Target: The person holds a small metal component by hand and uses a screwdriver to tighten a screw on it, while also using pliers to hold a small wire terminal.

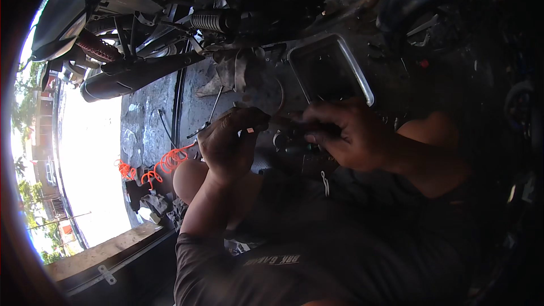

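In front of my body, both hands are raised close together above the dark floor. My left hand (229, 141) is closed, its fingertips pinched toward the right; a small pale patch shows beneath them. My right hand (348, 136) is closed too, thumb and fingers pressed together and pointing left. A dark, thin piece (286, 121) spans the gap between the two sets of fingertips. Shadow hides its shape, so its kind cannot be made out. Past the hands lies a metal tray (362, 82) with a bright rim and a dark inside.
A motorcycle stands across the far side, with its muffler (139, 76) and coil-spring shock absorber (212, 21). A crumpled rag (242, 71) lies below it. An orange coiled hose (170, 161) and a thin-shafted tool (216, 103) are at the left, near a bright opening.
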`<action>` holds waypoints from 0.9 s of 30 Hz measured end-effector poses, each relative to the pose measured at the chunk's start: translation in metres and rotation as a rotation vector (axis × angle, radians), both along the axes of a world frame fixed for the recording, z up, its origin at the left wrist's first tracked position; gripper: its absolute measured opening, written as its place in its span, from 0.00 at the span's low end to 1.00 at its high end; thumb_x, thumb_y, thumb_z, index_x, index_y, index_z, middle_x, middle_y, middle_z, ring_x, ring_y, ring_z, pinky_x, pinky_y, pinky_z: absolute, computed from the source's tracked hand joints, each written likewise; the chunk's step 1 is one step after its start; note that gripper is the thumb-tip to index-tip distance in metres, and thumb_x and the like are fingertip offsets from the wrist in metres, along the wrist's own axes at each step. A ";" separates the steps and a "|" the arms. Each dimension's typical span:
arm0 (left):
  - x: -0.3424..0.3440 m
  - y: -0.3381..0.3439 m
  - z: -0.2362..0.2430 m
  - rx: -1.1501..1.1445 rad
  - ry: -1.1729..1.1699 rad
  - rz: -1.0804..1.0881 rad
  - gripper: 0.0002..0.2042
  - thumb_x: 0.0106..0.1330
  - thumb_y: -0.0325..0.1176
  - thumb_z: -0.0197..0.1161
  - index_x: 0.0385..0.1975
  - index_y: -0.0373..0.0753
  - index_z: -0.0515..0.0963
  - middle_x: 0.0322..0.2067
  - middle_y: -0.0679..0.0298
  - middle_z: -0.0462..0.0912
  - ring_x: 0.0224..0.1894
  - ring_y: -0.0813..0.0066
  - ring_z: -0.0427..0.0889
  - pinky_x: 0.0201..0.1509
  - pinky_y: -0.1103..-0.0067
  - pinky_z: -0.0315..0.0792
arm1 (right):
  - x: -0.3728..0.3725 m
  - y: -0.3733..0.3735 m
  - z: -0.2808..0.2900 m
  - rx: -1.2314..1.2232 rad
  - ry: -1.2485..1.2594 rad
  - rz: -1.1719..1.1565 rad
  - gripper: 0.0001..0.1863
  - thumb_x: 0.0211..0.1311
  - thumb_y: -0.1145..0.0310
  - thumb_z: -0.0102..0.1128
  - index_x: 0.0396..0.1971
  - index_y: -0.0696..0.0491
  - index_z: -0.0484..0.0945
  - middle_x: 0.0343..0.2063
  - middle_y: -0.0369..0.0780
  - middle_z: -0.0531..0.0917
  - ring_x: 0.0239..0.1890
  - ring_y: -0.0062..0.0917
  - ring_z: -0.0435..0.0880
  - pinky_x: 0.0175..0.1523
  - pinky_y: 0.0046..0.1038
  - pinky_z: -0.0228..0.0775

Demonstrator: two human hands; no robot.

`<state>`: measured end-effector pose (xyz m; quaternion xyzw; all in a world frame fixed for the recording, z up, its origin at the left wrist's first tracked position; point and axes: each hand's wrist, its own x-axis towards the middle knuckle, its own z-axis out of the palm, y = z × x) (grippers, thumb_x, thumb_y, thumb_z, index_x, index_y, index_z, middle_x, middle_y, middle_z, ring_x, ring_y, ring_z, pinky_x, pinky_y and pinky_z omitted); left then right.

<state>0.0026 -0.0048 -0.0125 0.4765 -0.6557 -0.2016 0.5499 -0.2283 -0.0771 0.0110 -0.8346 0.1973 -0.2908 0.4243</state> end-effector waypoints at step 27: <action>-0.003 0.003 0.000 0.012 -0.112 0.016 0.06 0.58 0.14 0.60 0.33 0.30 0.79 0.30 0.56 0.86 0.32 0.70 0.86 0.38 0.78 0.80 | -0.002 -0.001 0.005 -0.016 -0.012 0.021 0.12 0.54 0.81 0.62 0.40 0.58 0.79 0.32 0.41 0.82 0.32 0.27 0.85 0.33 0.25 0.76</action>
